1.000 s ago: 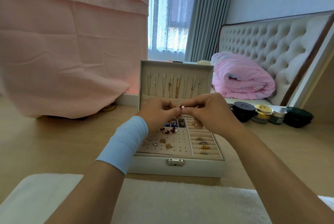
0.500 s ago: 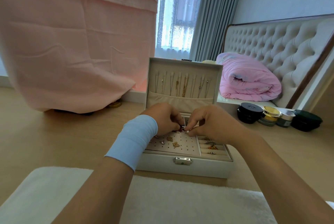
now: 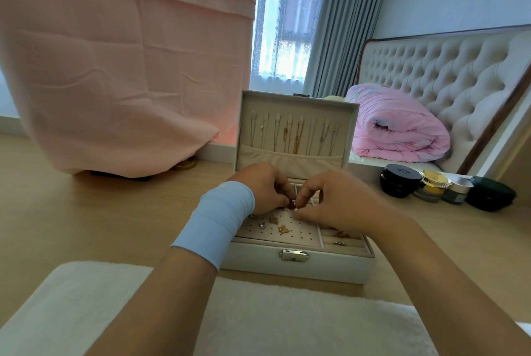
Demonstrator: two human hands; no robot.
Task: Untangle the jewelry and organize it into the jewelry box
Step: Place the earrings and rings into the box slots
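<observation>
Jewelry piece (image 3: 291,205), small, dark red, centre of frame: pinched between your curled fingertips, left hand (image 3: 264,187) and right hand (image 3: 336,200) meeting on it. Which hand bears the weight, you cannot tell from here; too small to say stud or charm. It sits low over the perforated earring panel (image 3: 290,236) of the open jewelry box (image 3: 298,269), near the panel's far edge. Touching the panel or just clear of it: unclear. Blue wristband (image 3: 221,220) on your left wrist covers the panel's left part.

Progress, by judgement: well along. Necklaces (image 3: 293,137) hang straight and separate inside the lid, upper centre. Several gold and silver studs (image 3: 284,228) are seated on the panel. Rings (image 3: 339,242) lie in the rolls at the box's lower right. No tangled heap shows on the floor or the white rug (image 3: 258,312) at the bottom of the frame. Left to do: seat this red piece, plus whatever your hands hide.
</observation>
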